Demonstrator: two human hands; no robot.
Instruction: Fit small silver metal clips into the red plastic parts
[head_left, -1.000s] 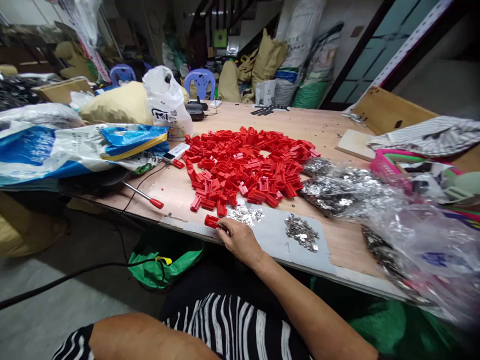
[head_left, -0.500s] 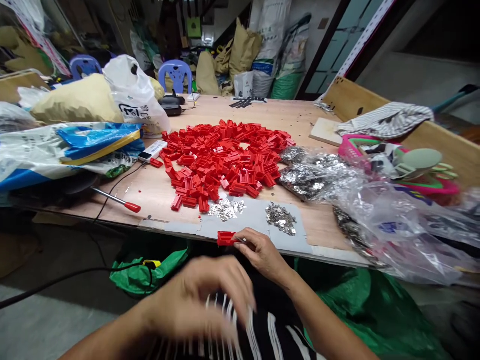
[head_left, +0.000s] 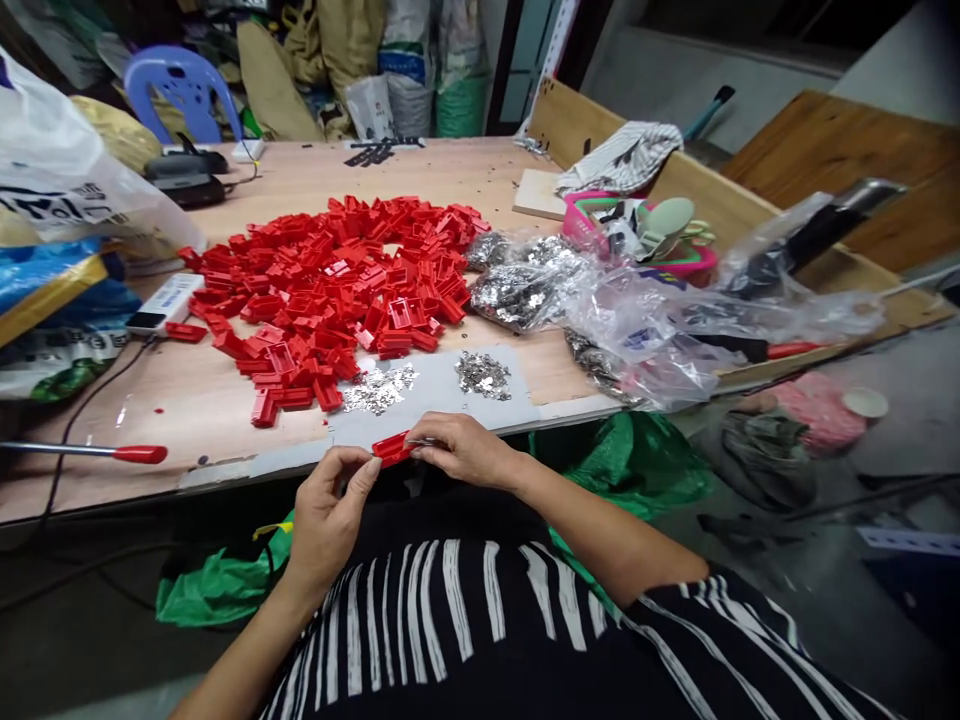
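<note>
In front of the table's edge, a small red plastic part (head_left: 391,449) with an open hollow is held between my hands. My left hand (head_left: 330,510) is closed in a pinch at its left end. The fingers of my right hand (head_left: 466,452) close around the other end, where a thin grey metal edge shows, too small to name. Just beyond lie two little heaps of flat metal pieces, a shinier left heap (head_left: 380,388) and a darker right heap (head_left: 482,375), on a grey sheet (head_left: 433,400). A large pile of similar red parts (head_left: 337,270) spreads behind them.
Clear plastic bags of metal pieces (head_left: 517,290) and a pink basket (head_left: 585,222) stand to the right. At left are a white device (head_left: 165,303) with a cable, a red-tipped metal rod (head_left: 139,454) and plastic bags (head_left: 67,180). Green sacking (head_left: 630,465) hangs below the table edge.
My left hand, blurred and away from the part before, has come up to its left end and pinched. My right hand still holds the part. The view has swung right and down.
</note>
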